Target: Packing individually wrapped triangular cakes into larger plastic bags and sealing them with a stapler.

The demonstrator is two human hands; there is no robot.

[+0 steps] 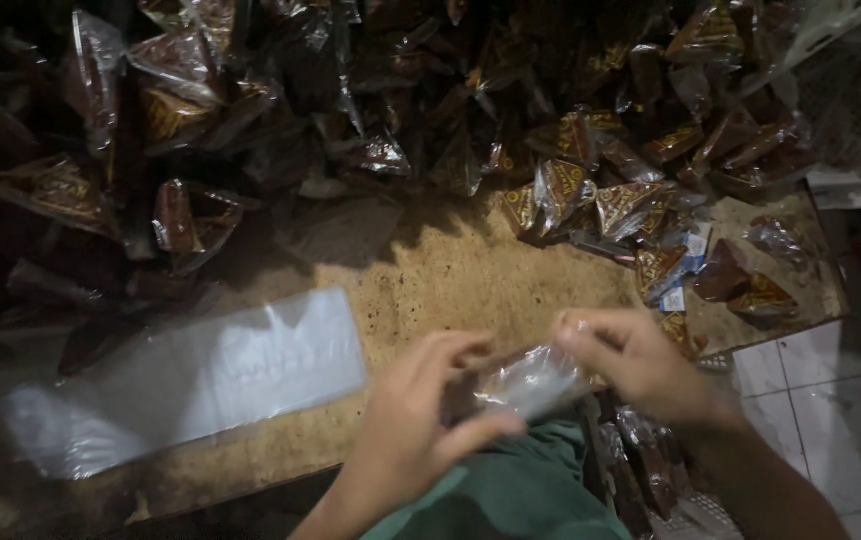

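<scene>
Clear plastic wrapper (pixel 530 382) pinched between left hand (pixel 410 430) and right hand (pixel 640 365), fingers of both closed on it. Flat bags (pixel 190 380) lie left of fingers, wrapped snacks (pixel 590 190) beyond. Slippery film may slide out; grip looks light.

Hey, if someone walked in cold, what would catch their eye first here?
The heap of small brown snacks in shiny clear wrappers across the back of the worn wooden board. Near the front, the left hand and right hand pinch one small clear plastic bag; a flat stack of clear plastic bags lies left.
</scene>
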